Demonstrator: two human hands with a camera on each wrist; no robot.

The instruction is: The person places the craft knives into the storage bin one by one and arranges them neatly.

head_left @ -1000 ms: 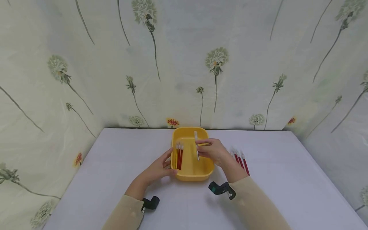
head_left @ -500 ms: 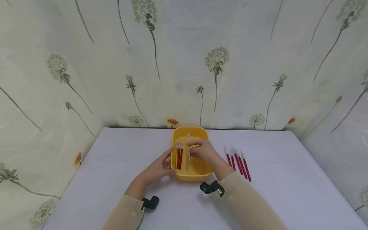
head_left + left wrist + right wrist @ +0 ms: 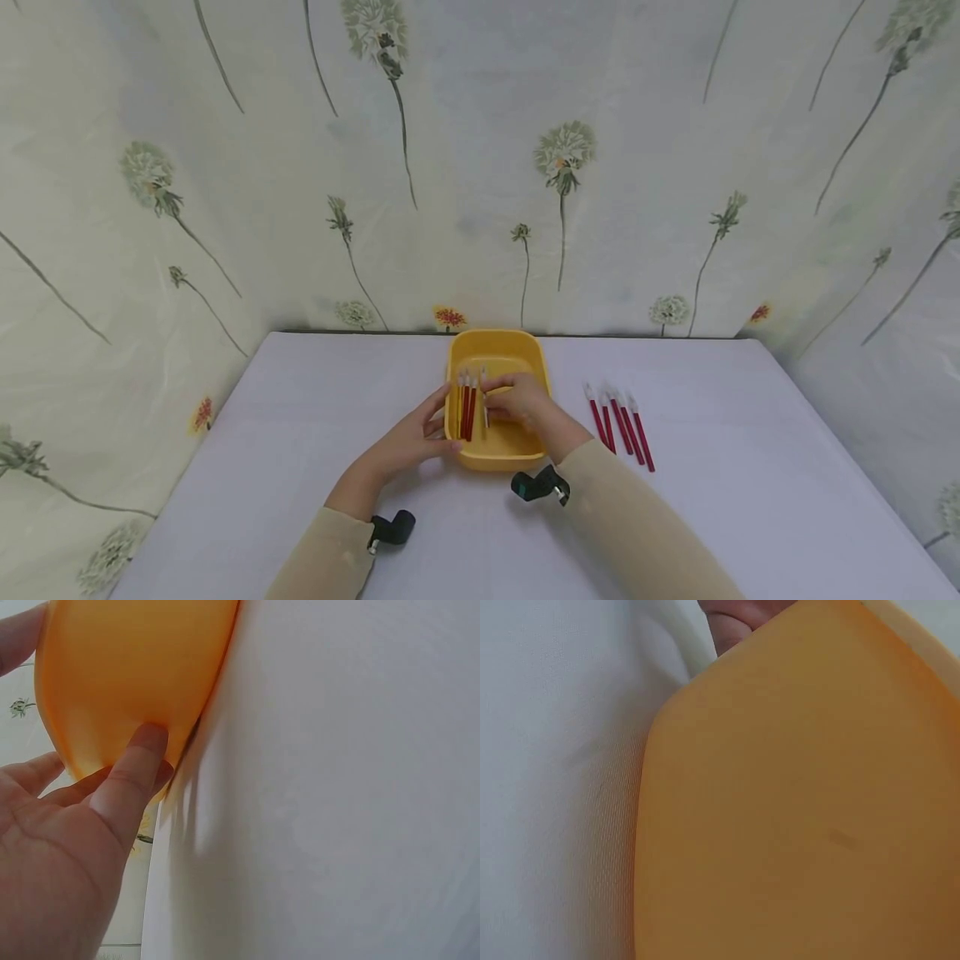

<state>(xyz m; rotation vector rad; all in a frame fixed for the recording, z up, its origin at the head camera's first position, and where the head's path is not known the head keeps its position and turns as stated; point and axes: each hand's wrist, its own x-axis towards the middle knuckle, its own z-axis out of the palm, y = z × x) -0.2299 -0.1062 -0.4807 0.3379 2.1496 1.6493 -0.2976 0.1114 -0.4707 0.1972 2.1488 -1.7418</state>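
Note:
My left hand (image 3: 405, 437) holds the yellow plastic tray (image 3: 498, 462) at its front left, thumb at the near corner. In the left wrist view, fingers (image 3: 131, 769) press the tray's outer wall (image 3: 135, 667). Over the tray, my right hand (image 3: 521, 402) pinches a slim white pen-like stick (image 3: 486, 415), upright along the tray's length. Left of it in the tray lie a yellow stick (image 3: 460, 408) and two red ones (image 3: 470, 412) with whitish tips. The right wrist view shows mainly the tray's outer wall (image 3: 795, 795); the right hand and stick are hidden there.
Several red pen-like sticks (image 3: 626, 425) with clear or whitish tips lie side by side on the white table (image 3: 712, 467), right of the tray. Behind the table's far edge hangs a dandelion-patterned cloth (image 3: 465, 167).
The right hand has moved left over the tray with the white stick, bringing it close beside the other sticks. More red sticks on the table now show. The left hand has stayed put.

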